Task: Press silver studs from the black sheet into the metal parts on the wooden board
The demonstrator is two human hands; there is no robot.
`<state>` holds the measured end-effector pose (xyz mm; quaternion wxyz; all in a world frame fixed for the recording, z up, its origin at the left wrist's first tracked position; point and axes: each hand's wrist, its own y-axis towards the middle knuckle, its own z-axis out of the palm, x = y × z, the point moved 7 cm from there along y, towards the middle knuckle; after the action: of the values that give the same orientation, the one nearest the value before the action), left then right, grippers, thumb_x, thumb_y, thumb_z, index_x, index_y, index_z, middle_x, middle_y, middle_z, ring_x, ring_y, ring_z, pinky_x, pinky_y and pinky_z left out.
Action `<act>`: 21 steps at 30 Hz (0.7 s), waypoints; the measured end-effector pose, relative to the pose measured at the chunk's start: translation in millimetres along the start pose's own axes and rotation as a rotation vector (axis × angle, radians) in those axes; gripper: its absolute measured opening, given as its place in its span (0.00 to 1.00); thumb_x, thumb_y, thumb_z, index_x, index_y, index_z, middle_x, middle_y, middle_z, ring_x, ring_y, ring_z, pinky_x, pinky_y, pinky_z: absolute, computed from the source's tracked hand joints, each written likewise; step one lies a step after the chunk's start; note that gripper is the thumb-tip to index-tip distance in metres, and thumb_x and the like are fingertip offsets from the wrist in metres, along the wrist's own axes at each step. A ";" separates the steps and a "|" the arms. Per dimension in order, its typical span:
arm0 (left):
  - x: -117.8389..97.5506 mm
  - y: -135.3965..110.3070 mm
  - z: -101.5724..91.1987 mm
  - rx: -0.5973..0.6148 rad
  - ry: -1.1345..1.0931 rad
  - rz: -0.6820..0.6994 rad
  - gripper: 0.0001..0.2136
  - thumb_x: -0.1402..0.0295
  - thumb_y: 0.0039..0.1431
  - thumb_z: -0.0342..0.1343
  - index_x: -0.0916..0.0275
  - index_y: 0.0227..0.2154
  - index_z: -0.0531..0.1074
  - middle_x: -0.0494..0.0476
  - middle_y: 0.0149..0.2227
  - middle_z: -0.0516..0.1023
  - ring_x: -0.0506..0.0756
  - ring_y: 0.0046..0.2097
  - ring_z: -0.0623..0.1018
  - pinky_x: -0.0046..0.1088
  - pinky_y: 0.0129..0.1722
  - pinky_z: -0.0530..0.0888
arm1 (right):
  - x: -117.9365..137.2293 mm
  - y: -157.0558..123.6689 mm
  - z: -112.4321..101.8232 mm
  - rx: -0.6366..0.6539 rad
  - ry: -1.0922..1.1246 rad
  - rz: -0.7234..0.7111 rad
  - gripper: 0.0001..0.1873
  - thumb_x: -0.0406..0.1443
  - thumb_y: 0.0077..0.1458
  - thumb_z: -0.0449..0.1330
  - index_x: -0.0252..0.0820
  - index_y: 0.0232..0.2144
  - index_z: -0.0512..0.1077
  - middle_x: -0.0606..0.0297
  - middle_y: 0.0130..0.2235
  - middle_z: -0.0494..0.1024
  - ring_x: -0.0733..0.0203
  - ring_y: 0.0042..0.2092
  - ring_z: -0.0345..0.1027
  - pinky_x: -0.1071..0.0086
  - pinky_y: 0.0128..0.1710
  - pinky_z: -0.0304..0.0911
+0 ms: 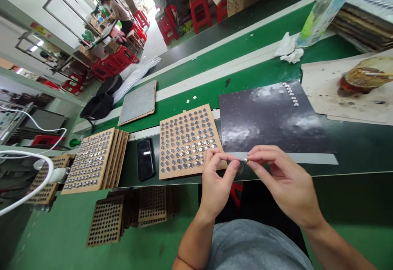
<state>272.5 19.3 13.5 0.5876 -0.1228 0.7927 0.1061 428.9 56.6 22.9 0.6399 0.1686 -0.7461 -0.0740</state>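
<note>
My right hand (284, 175) pinches a small shiny metal piece (246, 160) between thumb and fingertips. Close beside it, my left hand (219, 180) is closed too, thumb against index finger. What it holds is too small to make out; a fine, hair-like strand hangs near its thumb. To the left lies a brown board (181, 171) with rows of round dark discs, some carrying small shiny pieces. Beyond my hands is a dark glossy sheet (260, 118), with a short row of small silvery pieces (290, 94) near its far right corner.
A phone (145, 159) lies left of the board, beside a stack of similar boards (92, 159). A plastic bottle (319, 12), crumpled tissue (288, 48) and a tub of amber liquid (362, 75) stand at right. A white cable (46, 159) curves in at left. Other people sit far back.
</note>
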 end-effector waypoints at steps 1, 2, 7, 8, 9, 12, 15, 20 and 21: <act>-1.7 -2.6 2.3 0.027 -0.063 -0.007 0.08 0.61 0.64 0.59 0.59 0.32 0.77 0.54 0.37 0.68 0.55 0.44 0.72 0.34 0.50 0.68 | 3.2 -2.2 1.6 -0.005 0.010 -0.006 0.03 0.33 0.61 0.63 0.48 0.37 0.75 0.65 0.39 0.78 0.61 0.40 0.74 0.68 0.40 0.69; -2.9 -4.5 3.7 0.045 -0.112 -0.011 0.09 0.60 0.64 0.59 0.59 0.32 0.76 0.54 0.36 0.68 0.55 0.43 0.71 0.33 0.49 0.68 | 5.9 -3.8 2.3 -0.012 0.016 -0.014 0.04 0.32 0.61 0.63 0.48 0.37 0.75 0.66 0.38 0.78 0.61 0.40 0.74 0.68 0.41 0.70; -6.4 -6.3 5.4 0.060 -0.174 -0.003 0.11 0.57 0.65 0.58 0.59 0.31 0.75 0.53 0.35 0.67 0.54 0.42 0.70 0.32 0.47 0.67 | 14.2 -8.6 2.7 -0.041 0.020 -0.062 0.09 0.28 0.60 0.63 0.49 0.38 0.75 0.67 0.37 0.80 0.61 0.39 0.76 0.66 0.41 0.72; -7.8 -6.3 5.7 0.056 -0.167 0.008 0.11 0.58 0.65 0.58 0.59 0.31 0.74 0.53 0.35 0.67 0.54 0.42 0.70 0.32 0.47 0.67 | 15.4 -10.0 2.9 -0.055 0.015 -0.072 0.09 0.28 0.60 0.63 0.49 0.38 0.75 0.67 0.37 0.80 0.60 0.39 0.76 0.66 0.41 0.72; -9.6 -6.5 6.3 0.054 -0.158 0.022 0.11 0.58 0.65 0.58 0.59 0.32 0.73 0.53 0.35 0.67 0.54 0.42 0.70 0.32 0.47 0.67 | 16.2 -11.6 3.0 -0.073 0.011 -0.076 0.10 0.28 0.60 0.63 0.50 0.38 0.75 0.67 0.37 0.80 0.60 0.38 0.76 0.65 0.41 0.72; -15.4 -8.6 7.7 0.029 -0.119 0.064 0.11 0.59 0.67 0.55 0.59 0.32 0.70 0.54 0.36 0.67 0.55 0.42 0.70 0.32 0.46 0.67 | 16.4 -16.9 4.2 -0.122 0.036 -0.053 0.09 0.29 0.60 0.63 0.50 0.38 0.76 0.66 0.37 0.81 0.60 0.39 0.77 0.67 0.39 0.73; -19.3 -11.4 8.0 -0.011 -0.077 0.094 0.11 0.60 0.69 0.52 0.59 0.32 0.68 0.55 0.36 0.67 0.55 0.42 0.70 0.32 0.45 0.67 | 10.9 -18.7 8.7 -0.094 0.179 0.075 0.04 0.34 0.62 0.63 0.48 0.40 0.76 0.63 0.39 0.81 0.60 0.40 0.77 0.69 0.37 0.75; -21.9 -16.6 8.7 -0.056 -0.009 0.158 0.10 0.62 0.70 0.50 0.59 0.33 0.68 0.56 0.37 0.67 0.56 0.43 0.70 0.33 0.46 0.68 | 8.8 -11.8 12.7 -0.034 0.370 0.207 0.11 0.42 0.59 0.67 0.47 0.43 0.76 0.62 0.40 0.78 0.62 0.38 0.77 0.72 0.38 0.77; -22.5 -18.1 8.9 -0.069 0.013 0.178 0.09 0.62 0.70 0.50 0.59 0.34 0.68 0.56 0.37 0.67 0.56 0.43 0.70 0.34 0.46 0.69 | 11.3 -9.7 11.6 -0.043 0.345 0.186 0.09 0.41 0.58 0.67 0.47 0.41 0.76 0.63 0.40 0.77 0.64 0.36 0.76 0.73 0.36 0.76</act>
<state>292.6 6.4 32.0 0.5660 -0.0729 0.8003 0.1841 417.7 42.5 28.2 0.7658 0.0952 -0.6360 -0.0004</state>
